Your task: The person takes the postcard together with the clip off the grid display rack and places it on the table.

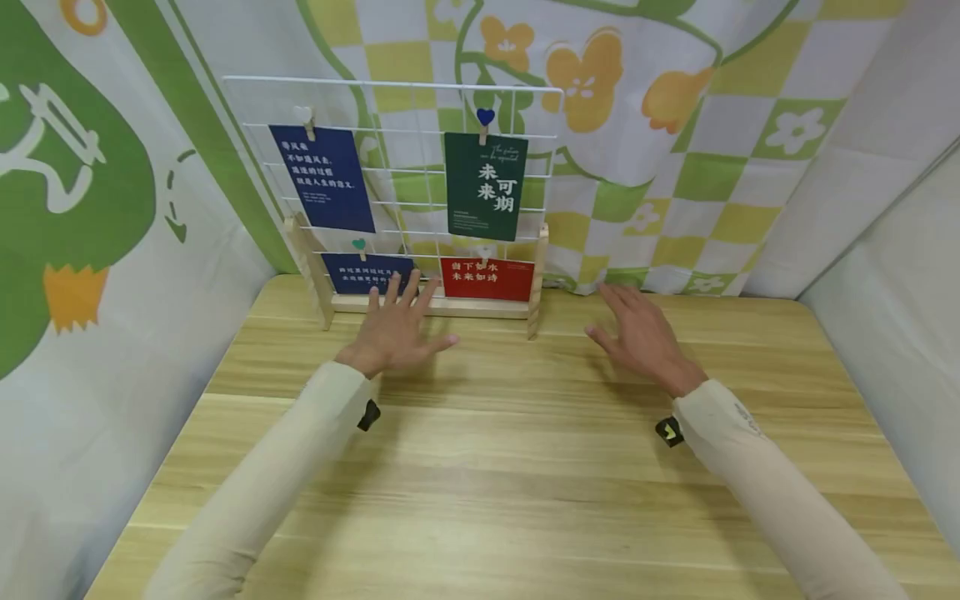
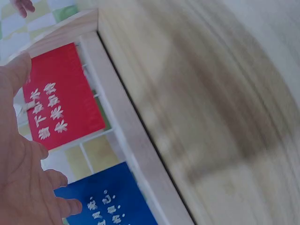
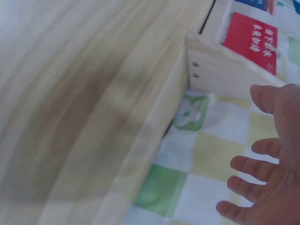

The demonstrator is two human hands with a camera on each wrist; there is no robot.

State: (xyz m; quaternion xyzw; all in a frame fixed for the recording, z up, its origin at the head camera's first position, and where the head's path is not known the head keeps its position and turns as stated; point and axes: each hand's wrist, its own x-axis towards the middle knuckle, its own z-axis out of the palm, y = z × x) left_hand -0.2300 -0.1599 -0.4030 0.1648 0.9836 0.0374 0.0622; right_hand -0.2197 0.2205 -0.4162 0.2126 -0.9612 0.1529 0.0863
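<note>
A white wire grid rack [image 1: 390,83] stands in a wooden base [image 1: 476,309] at the back of the table. Small heart-topped clips hold cards to it: a navy card [image 1: 326,187] at upper left, a green card [image 1: 483,221] at upper right, a blue card [image 1: 352,286] at lower left and a red card [image 1: 487,289] at lower right. In front of the blue card, my left hand [image 1: 390,335] spreads its fingers and overlaps the card's lower right part. Right of the rack, my right hand [image 1: 641,333] has its fingers extended, with nothing in it. White lettering covers every card.
The wooden table [image 1: 480,467] stretches toward me under both forearms. Behind the rack hangs a checked, flower-patterned cloth [image 1: 720,175]. Pale fabric walls rise on the left and right, the left one bearing a large green print [image 1: 75,225]. Each wrist wears a small black device.
</note>
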